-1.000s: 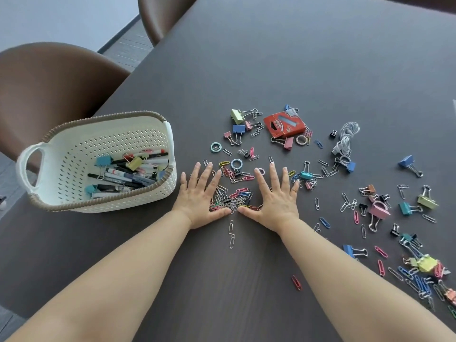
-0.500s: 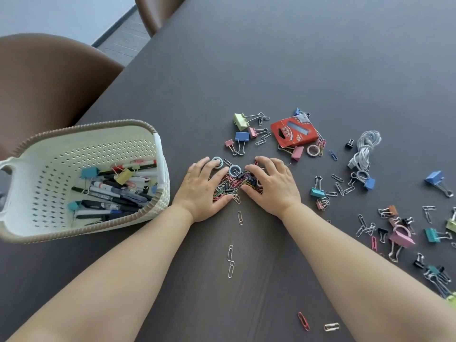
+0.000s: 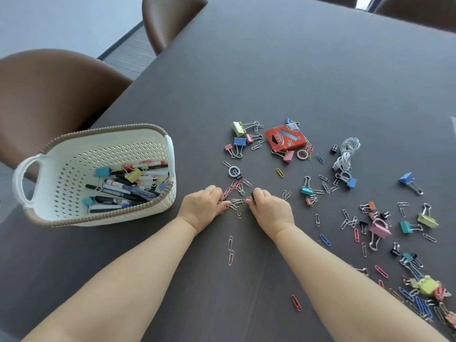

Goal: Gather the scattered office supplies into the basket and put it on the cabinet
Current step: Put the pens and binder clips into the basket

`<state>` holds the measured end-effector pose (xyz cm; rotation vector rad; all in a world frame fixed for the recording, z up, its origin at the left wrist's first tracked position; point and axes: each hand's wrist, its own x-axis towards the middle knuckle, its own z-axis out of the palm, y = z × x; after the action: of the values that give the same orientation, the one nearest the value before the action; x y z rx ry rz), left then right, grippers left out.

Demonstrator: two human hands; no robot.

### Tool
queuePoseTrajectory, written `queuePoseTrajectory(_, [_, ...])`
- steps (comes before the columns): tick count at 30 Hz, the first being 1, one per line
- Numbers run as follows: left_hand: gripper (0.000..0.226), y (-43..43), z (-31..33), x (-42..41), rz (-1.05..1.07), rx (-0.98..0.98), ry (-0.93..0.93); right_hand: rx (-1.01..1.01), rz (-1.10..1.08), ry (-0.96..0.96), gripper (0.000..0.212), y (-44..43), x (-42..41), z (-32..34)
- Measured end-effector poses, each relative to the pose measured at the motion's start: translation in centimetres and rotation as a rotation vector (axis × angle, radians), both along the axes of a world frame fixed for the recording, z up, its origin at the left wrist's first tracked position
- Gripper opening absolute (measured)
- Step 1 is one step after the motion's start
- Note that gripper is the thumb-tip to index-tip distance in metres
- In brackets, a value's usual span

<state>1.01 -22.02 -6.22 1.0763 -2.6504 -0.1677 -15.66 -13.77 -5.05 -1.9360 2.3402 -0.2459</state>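
Left hand and right hand were each clenched around paper clips on the counter. The basket lay at 9 o'clock, nearer the left hand.

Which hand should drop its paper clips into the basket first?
Left, probably. The left hand grips paper clips nearest the basket; the right hand would have to cross over it.

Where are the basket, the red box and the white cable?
basket (image 3: 98,154): head view, bare far wall.
red box (image 3: 286,140): head view, middle of top face.
white cable (image 3: 346,154): head view, middle of the bundle.
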Motion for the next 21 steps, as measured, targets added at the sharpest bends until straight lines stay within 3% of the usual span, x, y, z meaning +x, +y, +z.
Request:
queuePoseTrajectory(5, [0.057, 0.7, 3.5, 0.5, -0.021, -0.072, 0.173, 0.111, -0.178, -0.198, 0.025, 0.6, 0.3, 3.4])
queuePoseTrajectory(7, [0.061, 0.7, 5.6, 0.5, -0.052, -0.095, 0.257, 0.027, -0.199, -0.273, 0.026, 0.2, 0.8, 6.1])
queuePoseTrajectory(12, [0.043, -0.5, 12.2, 2.5, -0.144, -0.219, 0.335, -0.186, -0.144, -0.321, 0.029, -1.4, 2.9, 11.4])
queuePoseTrajectory(16, [0.053, -3.6, 14.7, 7.0, 0.033, -0.157, 0.267, -0.267, -0.117, -0.407, 0.026, -2.9, 5.7, 14.4])
queuePoseTrajectory(19, [0.028, -5.6, 14.8, 10.9, 0.186, 0.068, 0.129, -0.294, -0.063, -0.437, 0.024, -4.1, 8.6, 16.1])
queuePoseTrajectory(21, [0.024, -6.3, 14.8, 12.9, 0.205, 0.163, 0.005, -0.293, -0.017, -0.448, 0.024, -5.1, 10.7, 16.9])
